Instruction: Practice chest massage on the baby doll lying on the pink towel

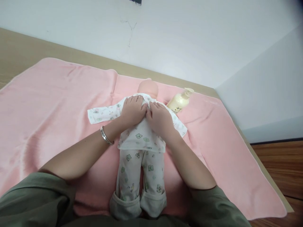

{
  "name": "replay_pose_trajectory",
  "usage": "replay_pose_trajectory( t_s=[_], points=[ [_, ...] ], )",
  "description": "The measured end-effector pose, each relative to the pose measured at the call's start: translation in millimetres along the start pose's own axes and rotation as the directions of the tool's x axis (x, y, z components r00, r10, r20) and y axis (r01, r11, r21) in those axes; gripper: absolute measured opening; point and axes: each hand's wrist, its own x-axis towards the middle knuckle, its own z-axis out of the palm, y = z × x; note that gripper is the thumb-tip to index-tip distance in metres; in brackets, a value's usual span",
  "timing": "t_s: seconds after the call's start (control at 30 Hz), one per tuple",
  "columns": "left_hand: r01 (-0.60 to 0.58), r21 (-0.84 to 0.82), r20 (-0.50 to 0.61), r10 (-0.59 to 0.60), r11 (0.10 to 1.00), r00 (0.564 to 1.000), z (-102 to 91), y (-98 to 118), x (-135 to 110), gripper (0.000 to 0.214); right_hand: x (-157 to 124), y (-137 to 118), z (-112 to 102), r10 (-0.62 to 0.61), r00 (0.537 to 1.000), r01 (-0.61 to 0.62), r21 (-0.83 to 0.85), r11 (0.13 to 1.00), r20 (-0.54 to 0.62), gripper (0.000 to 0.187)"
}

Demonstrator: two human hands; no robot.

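A baby doll lies stretched out with its smooth bald head [148, 87] at the far end. It wears a white printed top [142, 138] and matching trousers [130, 170] with turned-up, footed ends. My left hand [133, 109] rests flat on the upper left part of the top, fingers pointing away from me. Beside it, my right hand [161, 118] lies flat on the upper right part, and the two thumbs meet near the middle. Neither hand grips anything. The doll's left-side sleeve is spread out sideways; the right-side one angles down, partly behind my right wrist.
Under the doll is a wrinkled pink blanket [71, 94] on a wooden surface [28, 44]. A pale yellow pump bottle [180, 101] leans or lies right of the doll's head. White walls [180, 41] stand behind and to the right. A wooden floor [281, 160] shows at right.
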Motion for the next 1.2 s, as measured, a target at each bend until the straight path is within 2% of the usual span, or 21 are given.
replay_pose_trajectory(
  t_s=[0.1, 0.27, 0.4, 0.53, 0.67, 0.73, 0.83, 0.93, 1.03, 1.2],
  points=[
    [0.076, 0.038, 0.001, -0.076, 0.996, 0.997, -3.6, 15.1, -9.8, 0.036, 11.1, 13.7, 5.1, 0.056, 0.998, -0.058, 0.059, 0.997, 0.035, 0.051],
    [0.036, 0.043, 0.010, -0.036, 0.998, 0.999, -11.4, 32.7, -20.7, 0.035, 25.7, 30.4, 11.9, 0.070, 0.996, -0.074, 0.078, 0.994, 0.058, 0.056],
    [0.030, -0.003, 0.021, -0.030, 1.000, 0.999, -9.2, 21.5, -11.8, 0.031, 22.9, 27.1, 5.7, 0.035, 0.997, -0.039, 0.068, 0.997, 0.062, 0.053],
    [0.108, -0.066, 0.042, -0.106, 0.992, 0.994, -2.1, 5.5, 2.1, 0.029, 10.6, 12.9, -5.9, -0.021, 0.997, 0.020, 0.008, 1.000, 0.076, 0.042],
    [0.148, -0.065, -0.019, -0.149, 0.987, 0.989, 2.5, 3.4, 4.2, 0.037, 5.5, 3.0, -8.6, -0.040, 0.999, 0.041, -0.047, 0.998, 0.028, 0.037],
    [0.157, -0.052, -0.013, -0.158, 0.986, 0.987, 3.1, 6.1, 2.1, 0.044, 10.2, 5.1, -4.5, -0.019, 0.999, 0.019, -0.017, 1.000, 0.028, 0.040],
    [0.177, -0.046, 0.002, -0.177, 0.983, 0.984, 3.3, 9.9, -0.5, 0.052, 21.5, 14.1, 6.0, 0.081, 0.996, -0.083, 0.045, 0.996, 0.043, 0.048],
    [0.193, -0.039, -0.013, -0.193, 0.980, 0.981, 4.3, 10.6, -1.1, 0.053, 27.8, 21.6, 16.4, 0.144, 0.990, -0.143, 0.084, 0.986, 0.000, 0.055],
    [0.165, -0.028, -0.009, -0.165, 0.986, 0.986, 6.2, 7.7, -1.6, 0.053, 27.4, 23.3, 20.8, 0.128, 0.991, -0.124, 0.101, 0.987, -0.032, 0.056],
    [0.070, -0.011, -0.012, -0.070, 0.998, 0.997, 7.0, 2.9, -6.4, 0.053, 27.5, 23.0, 15.4, 0.117, 0.993, -0.117, 0.096, 0.989, 0.005, 0.051]
  ],
)
